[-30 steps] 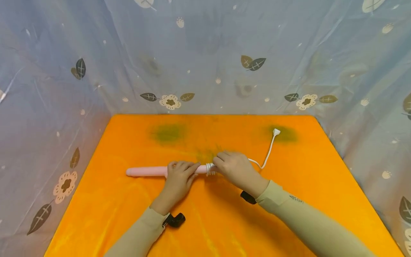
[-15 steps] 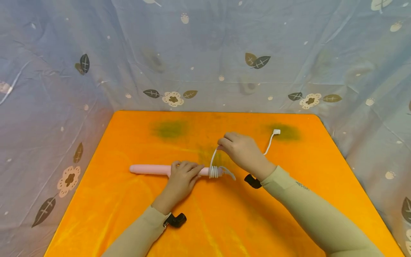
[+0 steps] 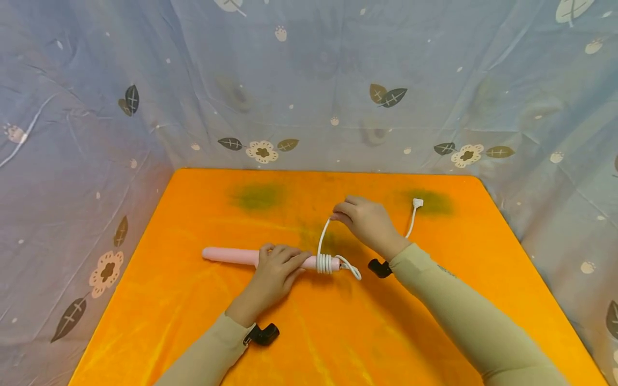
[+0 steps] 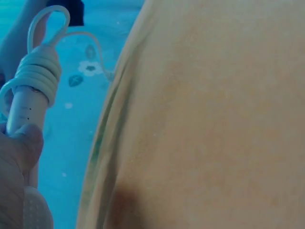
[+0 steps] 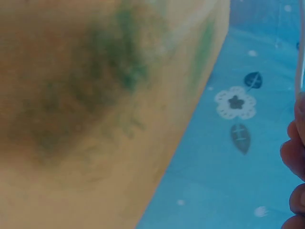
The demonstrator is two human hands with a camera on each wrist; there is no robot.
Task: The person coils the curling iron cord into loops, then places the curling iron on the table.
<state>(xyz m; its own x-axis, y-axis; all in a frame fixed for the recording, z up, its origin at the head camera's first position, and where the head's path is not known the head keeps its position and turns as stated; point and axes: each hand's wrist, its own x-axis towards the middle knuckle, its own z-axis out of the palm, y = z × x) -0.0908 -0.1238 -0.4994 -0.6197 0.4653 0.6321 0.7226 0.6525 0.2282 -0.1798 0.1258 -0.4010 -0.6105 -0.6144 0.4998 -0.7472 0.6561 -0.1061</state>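
A pink curling iron (image 3: 232, 255) lies across the table, its rounded tip to the left. My left hand (image 3: 277, 268) grips it around the handle; in the left wrist view the thumb (image 4: 31, 143) lies along the handle (image 4: 26, 109). Several turns of white cord (image 3: 324, 263) are wound around the handle's right end, with a loose loop beyond it. My right hand (image 3: 369, 222) pinches the cord and holds it taut above and right of the coils. In the right wrist view, its curled fingers (image 5: 294, 155) show at the right edge.
The cord runs from behind my right hand to a white plug (image 3: 417, 202) at the back right of the orange-covered table (image 3: 203, 327). Patterned blue-grey curtains (image 3: 309, 80) enclose the back and both sides. A black wrist camera (image 3: 264, 334) sticks out below my left cuff.
My right hand has lifted from the handle's end up and away, drawing the cord upward from the coils. The curling iron has shifted slightly right and tilted; my left hand still grips it.
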